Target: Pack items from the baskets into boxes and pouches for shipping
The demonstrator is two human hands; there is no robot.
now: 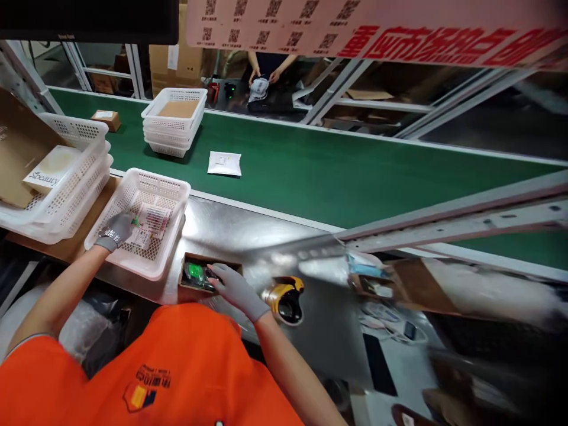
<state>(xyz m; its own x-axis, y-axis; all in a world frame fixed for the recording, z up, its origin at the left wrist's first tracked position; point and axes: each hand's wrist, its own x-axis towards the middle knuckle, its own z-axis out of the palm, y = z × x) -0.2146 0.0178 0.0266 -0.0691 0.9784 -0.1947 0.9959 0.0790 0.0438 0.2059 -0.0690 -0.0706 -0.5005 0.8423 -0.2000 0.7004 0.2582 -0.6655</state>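
Both gloved hands work: left hand (116, 229) rests loosely on packets inside the white perforated plastic basket (175, 190), nothing clenched; right hand (235, 288) reaches into the small brown cardboard box (189, 259), grip state unclear.

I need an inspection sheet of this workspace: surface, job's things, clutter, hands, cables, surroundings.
Surface: steel bench beside green conveyor belt.
Job's things: white basket holding printed slips; small cardboard box with a green item inside.
Clutter: yellow tape dispenser; blurred packets to its right.
Hands: left hand, gloved, in the basket; right hand, gloved, fingers at the box.
Cables: nothing seen.
Surroundings: stacked baskets and white pouch on the belt; another person's hands beyond it.
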